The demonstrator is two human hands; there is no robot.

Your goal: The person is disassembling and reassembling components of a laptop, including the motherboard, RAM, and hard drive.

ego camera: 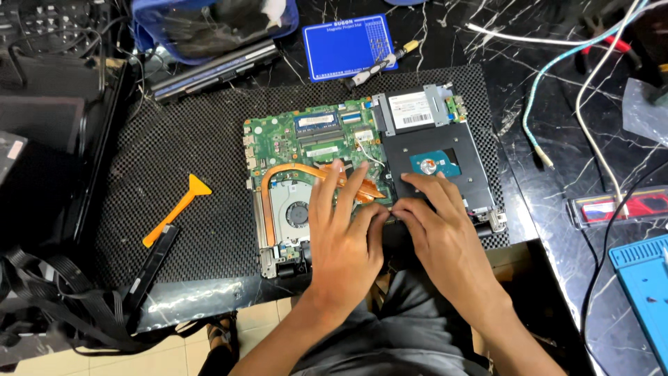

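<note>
Laptop board point(313, 143) on black mesh mat point(195, 146), marble table point(536, 188)

Black marble-patterned tabletop with white veins point(543, 76), filling most of the frame; black perforated rubber work mat point(181, 146), centre and left; pale beige tiled floor point(167, 358), lower left. Lighting bright and even, glossy reflections on tabletop at right.

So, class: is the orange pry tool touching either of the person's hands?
Apart. The head view shows the orange pry tool lying alone on the black mat, with bare mat between it and the left hand resting on the laptop motherboard.
</note>
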